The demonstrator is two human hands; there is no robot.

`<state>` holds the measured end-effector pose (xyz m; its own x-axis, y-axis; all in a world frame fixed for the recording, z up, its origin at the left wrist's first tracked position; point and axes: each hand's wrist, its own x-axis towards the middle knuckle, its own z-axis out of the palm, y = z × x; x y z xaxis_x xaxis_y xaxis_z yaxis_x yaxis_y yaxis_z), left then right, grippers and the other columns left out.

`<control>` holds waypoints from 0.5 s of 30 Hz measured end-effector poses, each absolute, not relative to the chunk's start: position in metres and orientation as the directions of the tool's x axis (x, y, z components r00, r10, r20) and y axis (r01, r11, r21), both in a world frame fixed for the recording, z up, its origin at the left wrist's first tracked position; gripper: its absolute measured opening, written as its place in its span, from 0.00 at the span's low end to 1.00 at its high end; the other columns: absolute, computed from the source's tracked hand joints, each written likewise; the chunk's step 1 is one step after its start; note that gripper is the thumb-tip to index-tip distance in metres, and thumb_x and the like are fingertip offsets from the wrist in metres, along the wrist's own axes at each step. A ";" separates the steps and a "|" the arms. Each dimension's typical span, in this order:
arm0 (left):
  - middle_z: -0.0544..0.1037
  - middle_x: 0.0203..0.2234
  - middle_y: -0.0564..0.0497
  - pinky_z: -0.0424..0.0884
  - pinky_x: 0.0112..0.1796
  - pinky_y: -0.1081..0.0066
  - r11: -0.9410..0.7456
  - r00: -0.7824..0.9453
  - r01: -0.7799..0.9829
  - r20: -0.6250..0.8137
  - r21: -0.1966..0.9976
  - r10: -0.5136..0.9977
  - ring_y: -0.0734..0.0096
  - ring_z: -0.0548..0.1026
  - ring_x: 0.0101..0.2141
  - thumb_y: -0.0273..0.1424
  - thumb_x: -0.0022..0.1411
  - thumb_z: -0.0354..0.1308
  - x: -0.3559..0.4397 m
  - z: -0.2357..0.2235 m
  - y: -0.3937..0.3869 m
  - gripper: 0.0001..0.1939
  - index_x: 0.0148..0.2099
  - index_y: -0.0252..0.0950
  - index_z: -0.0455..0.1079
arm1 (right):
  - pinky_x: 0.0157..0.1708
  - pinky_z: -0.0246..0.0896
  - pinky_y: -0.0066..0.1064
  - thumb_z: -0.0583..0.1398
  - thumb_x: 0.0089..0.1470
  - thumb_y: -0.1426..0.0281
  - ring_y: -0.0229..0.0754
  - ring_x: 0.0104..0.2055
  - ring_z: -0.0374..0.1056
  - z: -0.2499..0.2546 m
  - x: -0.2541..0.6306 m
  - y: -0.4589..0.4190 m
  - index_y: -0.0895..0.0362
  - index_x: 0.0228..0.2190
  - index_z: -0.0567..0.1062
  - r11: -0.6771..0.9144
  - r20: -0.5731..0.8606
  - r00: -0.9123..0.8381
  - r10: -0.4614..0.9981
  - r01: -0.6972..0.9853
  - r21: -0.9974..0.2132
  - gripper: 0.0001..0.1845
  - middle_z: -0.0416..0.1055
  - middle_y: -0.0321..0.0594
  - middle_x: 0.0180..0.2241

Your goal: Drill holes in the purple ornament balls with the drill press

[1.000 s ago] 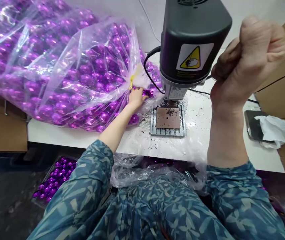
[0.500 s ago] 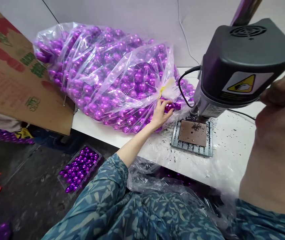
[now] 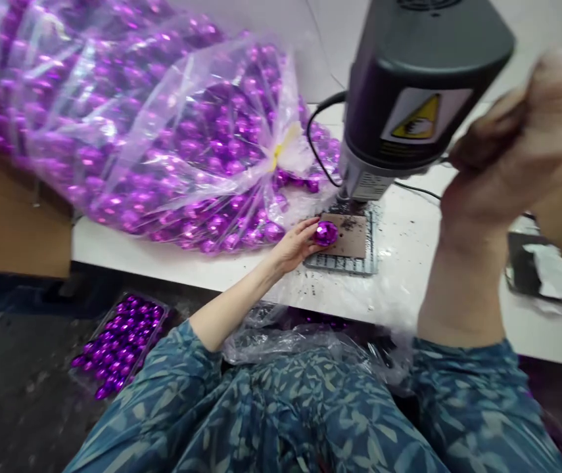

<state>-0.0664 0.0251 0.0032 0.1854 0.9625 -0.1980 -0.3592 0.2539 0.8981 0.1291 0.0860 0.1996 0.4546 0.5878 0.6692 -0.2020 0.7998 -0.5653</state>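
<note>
My left hand [image 3: 296, 243] pinches a shiny purple ball [image 3: 326, 232] and holds it over the brown pad [image 3: 350, 236] on the metal base of a bench drill press [image 3: 419, 85]. My right hand [image 3: 512, 151] is raised beside the dark grey machine head, fingers curled round its thin lever, and is blurred by motion. A big clear plastic bag [image 3: 152, 131] stuffed with purple balls lies on the white table [image 3: 162, 256] just left of the machine, tied with a yellow band.
Dark shavings litter the table around the base. A tray of purple balls [image 3: 117, 341] sits on the floor at lower left. Cardboard [image 3: 9, 223] stands at the left edge. A phone and crumpled white tissue [image 3: 551, 276] lie at the right. Loose plastic sheeting rests in my lap.
My left hand has come away from the bag's mouth with one purple ball and moved right to the pad under the drill. The right hand stays up at the lever.
</note>
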 end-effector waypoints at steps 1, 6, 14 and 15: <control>0.83 0.52 0.42 0.81 0.57 0.47 0.255 0.196 -0.332 -0.198 0.908 0.960 0.55 0.83 0.53 0.45 0.65 0.71 -0.066 -0.001 0.025 0.21 0.54 0.39 0.75 | 0.15 0.32 0.27 0.58 0.61 0.78 0.26 0.13 0.45 0.200 0.125 0.085 0.54 0.18 0.56 0.822 0.689 0.466 0.555 -0.181 -0.540 0.24 0.49 0.25 0.12; 0.84 0.51 0.43 0.78 0.61 0.50 0.028 0.117 -0.149 -0.011 0.988 0.993 0.56 0.83 0.56 0.46 0.58 0.75 -0.065 -0.020 0.037 0.32 0.60 0.41 0.73 | 0.15 0.29 0.29 0.57 0.64 0.76 0.28 0.12 0.41 0.197 0.117 0.083 0.52 0.19 0.52 0.834 0.714 0.460 0.527 -0.119 -0.539 0.25 0.48 0.25 0.13; 0.82 0.58 0.44 0.76 0.62 0.50 -0.126 0.068 -0.034 0.128 0.991 0.989 0.59 0.81 0.58 0.48 0.61 0.73 -0.056 -0.035 0.060 0.31 0.62 0.45 0.72 | 0.16 0.32 0.34 0.58 0.44 0.37 0.28 0.13 0.39 0.194 0.121 0.084 0.51 0.21 0.47 0.832 0.756 0.419 0.503 0.003 -0.555 0.36 0.45 0.25 0.13; 0.82 0.58 0.44 0.76 0.62 0.50 -0.130 0.071 -0.027 0.131 0.991 0.989 0.58 0.81 0.57 0.47 0.60 0.74 -0.053 -0.034 0.062 0.31 0.62 0.44 0.72 | 0.16 0.32 0.35 0.59 0.44 0.37 0.28 0.13 0.39 0.194 0.121 0.084 0.52 0.20 0.47 0.830 0.754 0.417 0.508 -0.002 -0.558 0.37 0.45 0.25 0.13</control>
<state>-0.0533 0.0618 -0.0338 0.0705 0.9888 0.1315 -0.0273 -0.1298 0.9912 0.1214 0.0841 0.1938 0.4167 0.5081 0.7538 -0.0016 0.8296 -0.5584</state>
